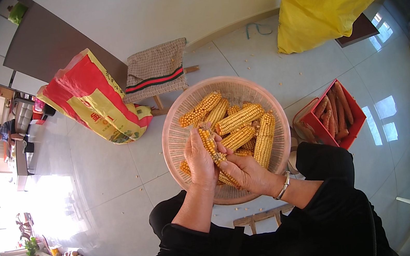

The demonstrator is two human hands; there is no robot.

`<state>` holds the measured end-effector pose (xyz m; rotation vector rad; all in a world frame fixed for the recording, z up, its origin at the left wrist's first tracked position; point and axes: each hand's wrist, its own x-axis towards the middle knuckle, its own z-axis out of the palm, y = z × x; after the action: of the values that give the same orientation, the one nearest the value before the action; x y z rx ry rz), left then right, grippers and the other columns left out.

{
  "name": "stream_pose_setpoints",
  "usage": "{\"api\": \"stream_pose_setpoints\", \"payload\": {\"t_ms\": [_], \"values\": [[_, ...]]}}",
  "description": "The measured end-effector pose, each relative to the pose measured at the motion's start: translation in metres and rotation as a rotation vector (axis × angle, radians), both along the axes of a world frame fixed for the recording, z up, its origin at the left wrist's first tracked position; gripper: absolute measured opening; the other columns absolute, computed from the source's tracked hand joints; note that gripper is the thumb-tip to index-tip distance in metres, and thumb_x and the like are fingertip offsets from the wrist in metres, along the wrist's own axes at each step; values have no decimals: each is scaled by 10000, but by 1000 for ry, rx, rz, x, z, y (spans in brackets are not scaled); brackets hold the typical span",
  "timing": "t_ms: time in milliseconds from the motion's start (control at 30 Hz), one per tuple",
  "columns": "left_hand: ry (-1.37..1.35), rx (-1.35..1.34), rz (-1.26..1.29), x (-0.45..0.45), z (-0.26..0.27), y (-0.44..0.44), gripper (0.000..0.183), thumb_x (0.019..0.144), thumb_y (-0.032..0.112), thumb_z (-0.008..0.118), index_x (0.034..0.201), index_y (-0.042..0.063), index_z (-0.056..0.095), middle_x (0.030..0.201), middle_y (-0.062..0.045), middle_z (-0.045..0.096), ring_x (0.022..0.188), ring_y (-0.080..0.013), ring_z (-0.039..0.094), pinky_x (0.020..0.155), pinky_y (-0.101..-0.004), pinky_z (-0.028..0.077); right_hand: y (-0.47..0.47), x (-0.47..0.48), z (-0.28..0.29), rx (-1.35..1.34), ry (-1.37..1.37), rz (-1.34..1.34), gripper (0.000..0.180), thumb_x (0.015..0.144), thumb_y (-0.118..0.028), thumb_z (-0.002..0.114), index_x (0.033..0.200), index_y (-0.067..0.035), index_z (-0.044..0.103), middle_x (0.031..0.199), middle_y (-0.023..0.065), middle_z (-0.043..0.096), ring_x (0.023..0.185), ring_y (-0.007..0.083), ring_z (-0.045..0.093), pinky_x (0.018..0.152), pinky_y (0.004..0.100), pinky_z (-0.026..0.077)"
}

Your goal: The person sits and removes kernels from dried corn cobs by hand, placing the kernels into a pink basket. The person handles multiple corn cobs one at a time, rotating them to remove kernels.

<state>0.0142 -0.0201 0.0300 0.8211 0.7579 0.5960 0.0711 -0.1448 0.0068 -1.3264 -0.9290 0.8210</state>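
A pink plastic basket [218, 81] holds several ears of dried yellow corn [239, 119]. Over it, my left hand [198, 160] is closed around the side of one corn ear [209, 143] whose upper end points away from me. My right hand [248, 171], with a bracelet [284, 185] at its wrist, grips the lower part of that same ear, thumb pressed on the kernels. Part of the ear's surface looks uneven, with kernels gone near its top. At the right of the basket, a red box [356, 124] contains several reddish bare corncobs [339, 107].
A red and yellow sack [97, 103] stands at left beside a cloth-covered stool [157, 66]. A yellow sack [321, 5] is at upper right. Loose kernels and a blue-green string [260, 30] lie on the tiled floor [111, 160]. A person [5, 132] is far left.
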Motion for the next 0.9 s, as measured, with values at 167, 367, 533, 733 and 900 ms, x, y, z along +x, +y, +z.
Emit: {"api": "stream_pose_setpoints", "payload": {"t_ms": [167, 367, 533, 733, 900], "values": [[42, 18, 9, 1, 2, -2, 456, 1082, 365, 336, 1168, -39, 530, 808, -116, 573, 531, -158, 561, 514, -342, 591, -7, 6, 7, -127, 50, 71, 390, 1046, -299, 481, 1010, 66, 612, 696, 152, 571, 664, 229, 594, 668, 351, 502], [68, -1, 21, 3, 2, -1, 415, 1082, 354, 340, 1104, -18, 523, 790, -115, 584, 533, -172, 589, 543, -367, 616, -6, 7, 14, -134, -4, 70, 371, 1044, -285, 482, 1007, 62, 608, 758, 188, 591, 707, 265, 605, 701, 370, 500], [35, -60, 48, 3, 4, 3, 386, 1074, 331, 374, 1105, -24, 523, 781, -115, 587, 551, -191, 616, 537, -369, 611, -8, 9, 16, -170, 40, 91, 360, 1042, -290, 485, 1006, 47, 608, 778, 203, 605, 715, 296, 612, 705, 383, 499], [-34, -129, -3, -2, 7, 5, 423, 1059, 364, 393, 1133, -29, 528, 775, -107, 573, 534, -176, 586, 496, -354, 577, -7, 5, 12, -146, -56, 74, 354, 1031, -300, 500, 989, 36, 605, 771, 242, 623, 715, 385, 638, 676, 417, 509], [124, 52, -34, 1, 3, -1, 431, 1069, 365, 353, 1115, -24, 532, 767, -103, 546, 500, -156, 538, 480, -348, 569, -9, 5, 8, -190, -164, 70, 381, 1017, -338, 513, 993, 31, 605, 736, 273, 629, 694, 437, 650, 629, 462, 524]]}}
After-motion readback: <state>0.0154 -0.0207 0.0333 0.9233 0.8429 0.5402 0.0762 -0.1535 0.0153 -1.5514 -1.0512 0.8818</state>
